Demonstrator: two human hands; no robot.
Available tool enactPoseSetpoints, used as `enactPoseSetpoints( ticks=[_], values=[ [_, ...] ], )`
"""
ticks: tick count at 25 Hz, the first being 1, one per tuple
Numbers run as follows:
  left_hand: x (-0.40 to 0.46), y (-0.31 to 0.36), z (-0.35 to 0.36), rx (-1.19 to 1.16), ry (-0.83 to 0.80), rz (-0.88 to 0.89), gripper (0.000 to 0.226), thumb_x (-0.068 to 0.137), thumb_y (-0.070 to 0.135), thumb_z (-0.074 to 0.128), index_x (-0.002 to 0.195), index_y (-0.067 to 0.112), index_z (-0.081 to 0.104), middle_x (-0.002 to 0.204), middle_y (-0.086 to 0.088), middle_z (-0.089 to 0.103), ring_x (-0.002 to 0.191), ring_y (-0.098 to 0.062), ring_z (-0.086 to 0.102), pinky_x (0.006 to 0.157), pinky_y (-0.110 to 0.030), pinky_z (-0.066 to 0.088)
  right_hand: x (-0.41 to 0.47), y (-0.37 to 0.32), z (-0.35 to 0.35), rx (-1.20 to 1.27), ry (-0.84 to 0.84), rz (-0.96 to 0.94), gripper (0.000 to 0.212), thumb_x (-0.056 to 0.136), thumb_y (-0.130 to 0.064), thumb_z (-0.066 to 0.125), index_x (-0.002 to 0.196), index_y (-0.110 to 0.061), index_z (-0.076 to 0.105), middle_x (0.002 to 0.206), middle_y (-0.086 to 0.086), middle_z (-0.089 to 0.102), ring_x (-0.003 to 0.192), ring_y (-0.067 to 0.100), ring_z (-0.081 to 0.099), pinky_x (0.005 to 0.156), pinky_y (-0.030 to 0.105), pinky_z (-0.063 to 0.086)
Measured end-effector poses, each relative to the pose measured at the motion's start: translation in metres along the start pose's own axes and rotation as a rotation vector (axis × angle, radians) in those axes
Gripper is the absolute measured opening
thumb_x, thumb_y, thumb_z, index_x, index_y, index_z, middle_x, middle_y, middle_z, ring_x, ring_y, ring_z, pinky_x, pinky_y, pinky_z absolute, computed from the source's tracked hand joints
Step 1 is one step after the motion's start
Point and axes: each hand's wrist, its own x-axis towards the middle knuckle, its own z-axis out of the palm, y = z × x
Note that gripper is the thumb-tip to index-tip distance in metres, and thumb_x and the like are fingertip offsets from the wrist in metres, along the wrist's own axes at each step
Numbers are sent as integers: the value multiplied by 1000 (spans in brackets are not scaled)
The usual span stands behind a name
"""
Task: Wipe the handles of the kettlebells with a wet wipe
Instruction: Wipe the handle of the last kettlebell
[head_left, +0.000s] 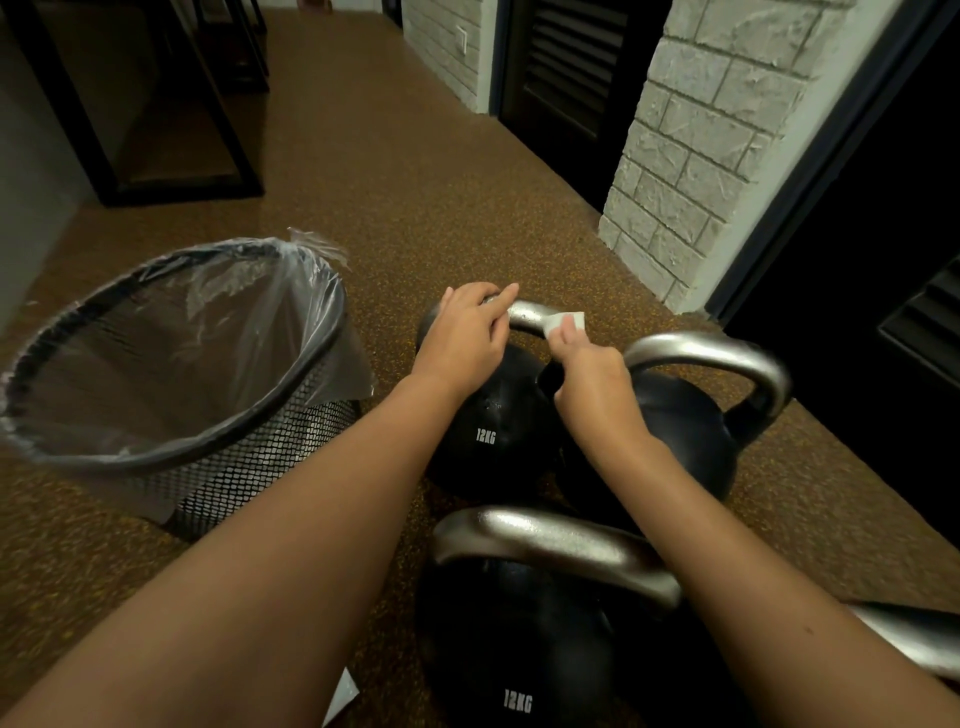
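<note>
Three black kettlebells with silver handles stand on the speckled floor. The far left kettlebell (493, 431) is marked 12KG. My left hand (465, 335) curls over the left end of its silver handle (527, 314). My right hand (589, 371) pinches a white wet wipe (566, 323) against the right part of that same handle. A second kettlebell (691, 431) stands just to the right, its handle (727, 353) untouched. The nearest kettlebell (519, 649), also marked 12KG, sits under my right forearm.
A black mesh waste bin (171, 384) lined with a clear plastic bag stands to the left of the kettlebells. A white brick pillar (691, 171) and dark doors rise at the right. A black metal frame (156, 130) stands far left. Another silver handle (914, 649) shows at the right edge.
</note>
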Motion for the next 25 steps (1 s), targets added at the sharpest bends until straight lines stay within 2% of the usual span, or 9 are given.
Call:
enactPoseSetpoints(
  ticks=[3,7,11,13,15,17,19,22,25],
  values=[
    [-1,0,0,2,2,-2,40,95,14,43,135,18,47,127,-6,51,125,-18,40,116,-38,9,3,1,-4,36,23,37,56,82,5,46,136,-9,40,147,13,34,116,35,51,99,39,43],
    [-1,-1,0,5,14,8,40,95,13,43,134,17,47,126,-7,52,125,-18,41,116,-39,10,-5,-5,3,-23,0,-84,59,88,4,42,144,-9,29,155,7,20,121,34,47,97,39,42],
    [-1,1,-1,-3,6,0,40,95,13,43,135,17,46,128,-7,50,126,-19,39,116,-39,8,-7,7,2,117,69,-6,59,82,9,45,139,-10,41,144,14,41,114,36,55,96,40,45],
    [-2,1,-2,-3,6,-2,40,96,14,43,136,17,45,129,-6,50,127,-18,38,116,-38,7,3,4,-3,236,150,10,57,82,11,46,135,-9,47,139,13,48,120,32,52,103,35,39],
    [-3,1,-2,-5,8,-3,40,95,13,43,136,17,45,129,-6,50,127,-17,38,116,-39,7,13,1,-5,277,177,-25,61,79,13,45,134,-13,50,140,10,48,130,23,46,108,23,30],
    [-3,2,-2,-12,5,-3,40,95,13,43,135,17,46,129,-6,50,127,-17,38,117,-39,8,20,4,-6,386,178,14,58,80,12,45,130,-15,54,135,5,54,129,17,47,104,14,27],
    [-3,2,-3,-22,1,-4,40,95,14,43,135,17,46,128,-5,50,126,-17,39,117,-39,7,22,16,-6,436,148,141,50,85,7,45,128,-16,57,124,6,63,118,22,54,98,18,35],
    [-3,2,-4,-25,4,-3,40,96,14,43,135,18,46,127,-5,51,125,-16,40,116,-38,7,30,28,-12,440,-18,274,43,87,2,46,122,-17,62,118,11,65,112,30,58,98,33,43],
    [-3,0,-2,-34,7,-5,40,95,15,43,135,18,47,126,-3,51,124,-15,41,117,-39,9,47,25,-22,456,-96,262,43,82,5,51,114,-19,67,121,11,63,117,27,53,96,26,40]
  ],
)
